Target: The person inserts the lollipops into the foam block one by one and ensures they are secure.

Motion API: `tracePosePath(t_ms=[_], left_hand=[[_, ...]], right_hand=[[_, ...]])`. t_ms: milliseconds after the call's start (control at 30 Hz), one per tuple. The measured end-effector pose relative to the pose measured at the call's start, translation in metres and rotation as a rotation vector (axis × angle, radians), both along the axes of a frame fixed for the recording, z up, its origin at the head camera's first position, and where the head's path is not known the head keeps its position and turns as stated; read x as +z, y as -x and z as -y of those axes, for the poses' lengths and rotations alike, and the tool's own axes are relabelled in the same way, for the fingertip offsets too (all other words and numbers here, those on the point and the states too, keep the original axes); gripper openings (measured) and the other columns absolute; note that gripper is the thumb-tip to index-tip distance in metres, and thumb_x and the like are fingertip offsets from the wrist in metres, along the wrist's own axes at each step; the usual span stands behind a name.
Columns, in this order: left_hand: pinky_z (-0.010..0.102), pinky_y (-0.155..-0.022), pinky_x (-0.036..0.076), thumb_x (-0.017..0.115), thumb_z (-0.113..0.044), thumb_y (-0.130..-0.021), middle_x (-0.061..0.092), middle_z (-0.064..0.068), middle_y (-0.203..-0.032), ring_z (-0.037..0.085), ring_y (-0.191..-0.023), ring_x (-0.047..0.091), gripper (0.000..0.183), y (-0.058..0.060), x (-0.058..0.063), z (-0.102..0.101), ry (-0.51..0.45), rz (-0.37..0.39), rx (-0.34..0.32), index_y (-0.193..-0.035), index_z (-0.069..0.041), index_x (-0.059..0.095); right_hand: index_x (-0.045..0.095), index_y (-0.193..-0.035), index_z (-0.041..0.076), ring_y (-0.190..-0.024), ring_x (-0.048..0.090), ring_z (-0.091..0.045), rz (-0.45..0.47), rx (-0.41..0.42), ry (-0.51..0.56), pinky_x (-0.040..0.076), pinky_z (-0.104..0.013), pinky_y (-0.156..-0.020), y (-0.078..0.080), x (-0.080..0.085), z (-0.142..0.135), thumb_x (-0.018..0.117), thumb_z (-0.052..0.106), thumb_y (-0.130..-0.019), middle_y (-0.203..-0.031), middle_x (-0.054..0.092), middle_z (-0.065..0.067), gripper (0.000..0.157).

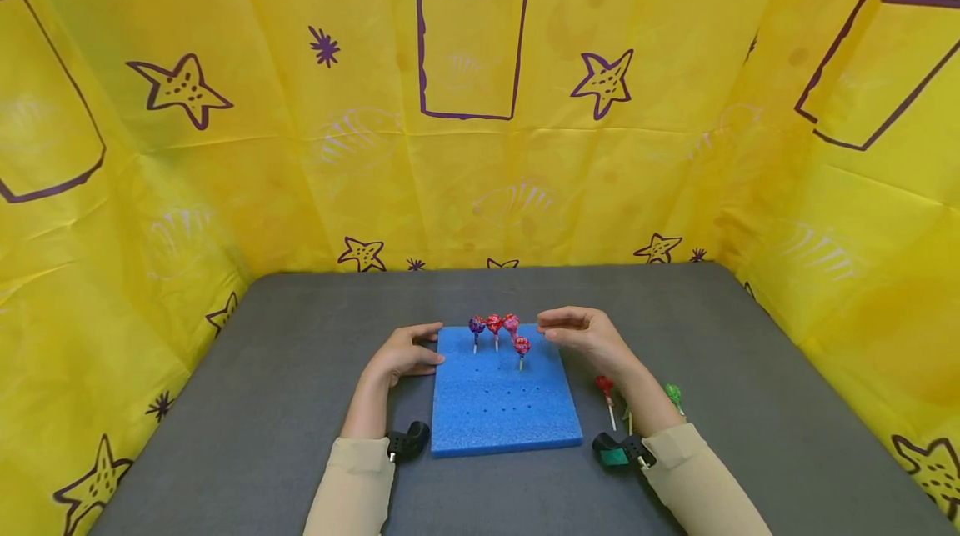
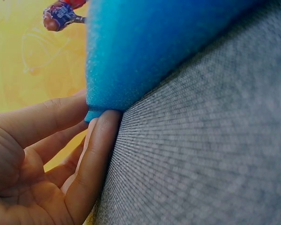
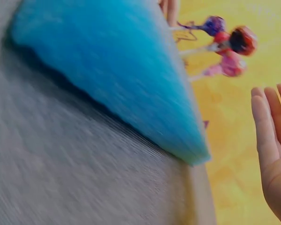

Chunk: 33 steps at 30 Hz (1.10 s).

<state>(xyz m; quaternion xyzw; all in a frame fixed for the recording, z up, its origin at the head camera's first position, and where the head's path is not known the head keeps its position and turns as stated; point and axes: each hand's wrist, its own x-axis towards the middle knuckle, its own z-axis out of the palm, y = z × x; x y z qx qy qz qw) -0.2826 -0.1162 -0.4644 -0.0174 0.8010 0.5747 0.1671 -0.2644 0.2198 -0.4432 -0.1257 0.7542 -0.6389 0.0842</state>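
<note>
A flat blue foam block (image 1: 495, 419) with rows of small holes lies on the table. My left hand (image 1: 408, 354) holds its far left corner, the foam edge between thumb and fingers in the left wrist view. Upright in the foam's far part stand a purple lollipop (image 1: 477, 324), a red lollipop (image 1: 493, 323) and a pink lollipop (image 1: 511, 323). Another red lollipop (image 1: 522, 345) stands just in front of them. By the far right corner hovers my right hand (image 1: 588, 338); the right wrist view shows its fingers (image 3: 264, 122) extended, holding nothing, apart from the foam.
Right of the block, a loose red lollipop (image 1: 605, 386) and a green lollipop (image 1: 673, 394) lie on the grey table (image 1: 315, 311), partly beside and behind the right forearm. A yellow patterned curtain (image 1: 472, 186) surrounds the table's back and sides.
</note>
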Motion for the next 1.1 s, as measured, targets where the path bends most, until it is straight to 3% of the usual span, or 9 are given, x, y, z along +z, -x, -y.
tracePosePath(t_ms=[133,267,500,800,1100], left_hand=[[0.033,-0.078,0.064,0.073,0.002,-0.083,0.051,0.021,-0.137,0.015,-0.085,0.064,0.065,0.001,-0.001,0.001,-0.011,-0.005,-0.021,-0.144,-0.009,0.052],[0.032,-0.078,0.064,0.073,0.002,-0.084,0.050,0.020,-0.138,0.012,-0.083,0.064,0.066,0.001,-0.001,0.002,-0.024,-0.004,-0.034,-0.145,-0.009,0.050],[0.032,-0.078,0.064,0.073,0.001,-0.084,0.050,0.021,-0.139,0.013,-0.085,0.064,0.066,0.000,0.000,0.003,-0.019,-0.007,-0.045,-0.145,-0.008,0.050],[0.031,-0.077,0.064,0.073,0.001,-0.083,0.051,0.020,-0.138,0.013,-0.085,0.065,0.066,0.001,-0.001,0.002,-0.019,0.000,-0.024,-0.145,-0.009,0.050],[0.033,-0.078,0.064,0.072,0.002,-0.084,0.050,0.022,-0.140,0.011,-0.082,0.066,0.066,-0.001,0.002,0.002,-0.024,0.003,-0.029,-0.145,-0.008,0.050]], right_hand=[[0.062,-0.128,-0.003,-0.114,0.069,-0.026,0.019,-0.051,0.051,0.057,-0.034,-0.099,0.000,0.006,-0.012,0.073,0.019,-0.089,-0.117,0.073,-0.006,0.046],[0.058,-0.130,-0.009,-0.104,0.072,-0.011,0.010,-0.073,0.110,0.058,-0.028,-0.096,-0.002,0.011,-0.025,0.070,0.013,-0.091,-0.107,0.074,0.009,0.046],[0.056,-0.130,-0.012,-0.097,0.072,-0.004,-0.008,-0.125,0.139,0.059,-0.023,-0.092,-0.005,0.015,-0.044,0.070,0.011,-0.091,-0.106,0.075,0.006,0.048],[0.055,-0.133,-0.009,-0.096,0.070,0.001,-0.018,-0.216,0.003,0.058,-0.024,-0.095,-0.006,0.008,-0.069,0.069,0.021,-0.093,-0.101,0.073,0.019,0.053],[0.054,-0.133,-0.011,-0.094,0.067,0.006,-0.022,-0.280,-0.073,0.053,-0.008,-0.085,-0.012,-0.001,-0.086,0.068,0.022,-0.093,-0.095,0.069,0.027,0.053]])
